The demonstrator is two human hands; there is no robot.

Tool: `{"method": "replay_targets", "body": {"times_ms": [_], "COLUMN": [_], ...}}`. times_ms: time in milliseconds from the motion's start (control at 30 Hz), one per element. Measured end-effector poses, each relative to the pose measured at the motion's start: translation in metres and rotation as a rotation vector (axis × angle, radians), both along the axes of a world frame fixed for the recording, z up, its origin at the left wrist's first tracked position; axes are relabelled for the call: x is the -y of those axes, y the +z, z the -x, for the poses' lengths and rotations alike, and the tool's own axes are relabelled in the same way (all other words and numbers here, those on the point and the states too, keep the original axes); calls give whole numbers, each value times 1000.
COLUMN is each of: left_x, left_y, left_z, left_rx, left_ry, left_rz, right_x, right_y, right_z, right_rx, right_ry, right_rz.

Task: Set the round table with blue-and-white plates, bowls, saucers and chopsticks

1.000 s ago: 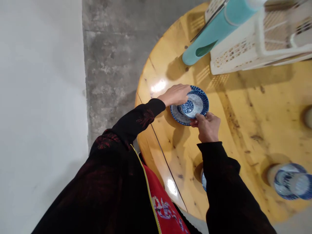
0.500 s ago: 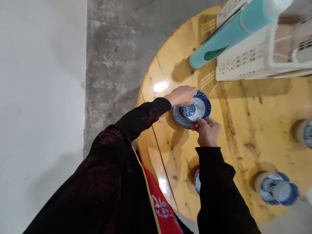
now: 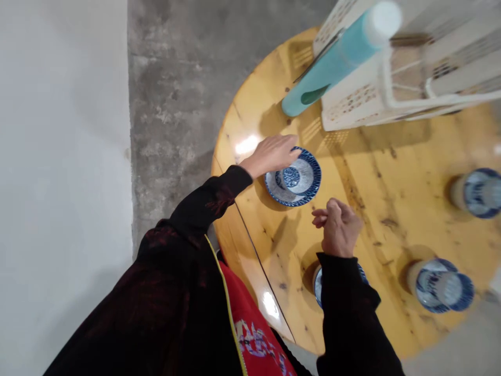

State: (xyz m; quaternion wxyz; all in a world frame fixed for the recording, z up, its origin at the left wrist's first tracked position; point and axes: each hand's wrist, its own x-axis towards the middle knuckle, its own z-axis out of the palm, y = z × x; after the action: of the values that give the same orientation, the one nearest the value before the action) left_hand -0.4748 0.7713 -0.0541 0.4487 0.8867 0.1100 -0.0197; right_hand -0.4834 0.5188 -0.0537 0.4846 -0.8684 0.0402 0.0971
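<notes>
A blue-and-white patterned bowl [image 3: 294, 183] rests on the round wooden table [image 3: 376, 172]. My left hand [image 3: 271, 153] lies over the bowl's left rim, fingers extended and touching it. My right hand [image 3: 338, 225] hovers a little below and right of the bowl, apart from it, with its fingers loosely curled and nothing in them. Both arms wear dark sleeves.
A teal bottle [image 3: 336, 57] lies against a white plastic basket [image 3: 395, 83] at the back. Two blue-and-white bowls [image 3: 440, 284] [image 3: 477, 192] sit at the right. Another blue dish [image 3: 318, 284] shows under my right sleeve. Concrete floor [image 3: 172, 104] lies left of the table.
My right hand has let go of the bowl's near rim and pulled back toward me. The bowl now rests flat; my left hand stays at its left rim.
</notes>
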Motion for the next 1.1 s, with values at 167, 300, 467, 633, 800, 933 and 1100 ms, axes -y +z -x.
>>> {"method": "replay_targets", "body": {"times_ms": [167,300,467,633,800,933,1100], "left_x": [1,12,49,119,222,317,420], "left_y": [18,4,-8,-7,-6,-7,-6], "left_z": [48,89,138,184,224,254,286], "left_rx": [64,38,2,12,3,20,54], "left_ry": [7,-8,-123,-222,-364,-552,-814], "left_rz": [-127,-160,-115,-85,-79,-88,-111], "right_x": [47,59,73,117,194,272,365], "right_y": [13,4,-7,-13,-19,-32,-63], "right_z": [80,149,200,236,286,338,408], "right_rx": [-75,-223,-298,-264,-240,-241,-262], "right_ry": [-149,-287,-437,-509,-642,-799,-972], "right_rz": [-75,-186,-342,-433,-492,-494,-468]}}
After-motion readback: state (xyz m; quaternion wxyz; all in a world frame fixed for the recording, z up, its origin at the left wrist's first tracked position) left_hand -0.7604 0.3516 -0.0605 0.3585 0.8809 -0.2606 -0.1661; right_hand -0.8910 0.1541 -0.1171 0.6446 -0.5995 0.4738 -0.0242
